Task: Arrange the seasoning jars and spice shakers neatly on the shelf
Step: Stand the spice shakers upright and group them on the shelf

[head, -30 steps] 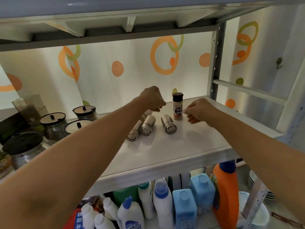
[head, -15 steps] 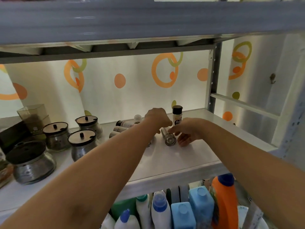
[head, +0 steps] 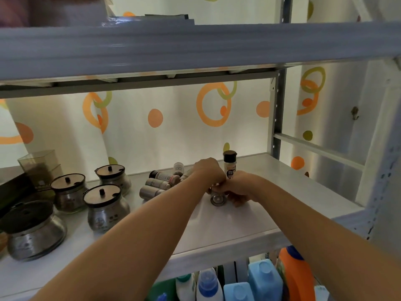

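The white shelf carries everything; its front edge runs from 8 o'clock to 3 o'clock and sits close below the working spot, with an upper shelf low overhead. On the left, at 9 o'clock, stand four lidded seasoning jars, upright and grouped. At centre, a cluster of steel spice shakers lies toppled on its sides. One black-capped spice bottle stands upright at 1 o'clock from the hands.

Both hands meet over a single lying steel shaker, its round end facing the camera. The left hand is curled narrow over its top; the right hand cups its right side, fingers closed on it.

To do this step well, I judge the shaker should be tipped up on its base and set just beside the upright bottle, not dragged toward the front edge. Bare room lies toward 3 o'clock and toward 6 o'clock. The left forearm crosses near the toppled cluster, so a wide elbow swing could roll those shakers.
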Demonstrator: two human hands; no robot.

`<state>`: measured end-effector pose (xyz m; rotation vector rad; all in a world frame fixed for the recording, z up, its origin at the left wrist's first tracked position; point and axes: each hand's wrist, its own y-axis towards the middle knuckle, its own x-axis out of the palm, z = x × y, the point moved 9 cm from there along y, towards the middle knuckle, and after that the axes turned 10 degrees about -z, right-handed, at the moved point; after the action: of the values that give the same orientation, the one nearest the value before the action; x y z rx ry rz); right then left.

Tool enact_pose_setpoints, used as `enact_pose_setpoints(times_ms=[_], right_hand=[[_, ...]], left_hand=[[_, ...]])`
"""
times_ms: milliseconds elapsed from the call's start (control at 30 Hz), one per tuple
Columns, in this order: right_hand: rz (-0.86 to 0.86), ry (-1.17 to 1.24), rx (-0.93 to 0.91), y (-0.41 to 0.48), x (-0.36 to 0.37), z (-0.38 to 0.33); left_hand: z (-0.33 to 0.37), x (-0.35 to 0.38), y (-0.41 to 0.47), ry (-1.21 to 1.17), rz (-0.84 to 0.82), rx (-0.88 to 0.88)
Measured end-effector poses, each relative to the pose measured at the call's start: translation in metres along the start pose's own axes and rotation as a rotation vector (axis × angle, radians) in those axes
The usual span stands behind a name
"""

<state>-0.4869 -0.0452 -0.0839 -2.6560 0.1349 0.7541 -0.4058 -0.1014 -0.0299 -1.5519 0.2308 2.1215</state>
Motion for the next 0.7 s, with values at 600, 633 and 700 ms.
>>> enact_pose_setpoints(times_ms=[600, 633, 700], right_hand=[[0.03, 0.105, -0.477, -0.043, -0.003, -0.013], [0.06, 0.093, -0.482, -0.042, -0.005, -0.013], [0.102, 0.073, -0.491, -0.043, -0.007, -0.013]], left_hand=[[-0.015, -0.016, -0.039, -0.774, -0.047, 0.396], [-0.014, -0.016, -0.04, -0.779, -0.045, 0.41], [-0.012, -0.014, -0.042, -0.797, -0.039, 0.432]])
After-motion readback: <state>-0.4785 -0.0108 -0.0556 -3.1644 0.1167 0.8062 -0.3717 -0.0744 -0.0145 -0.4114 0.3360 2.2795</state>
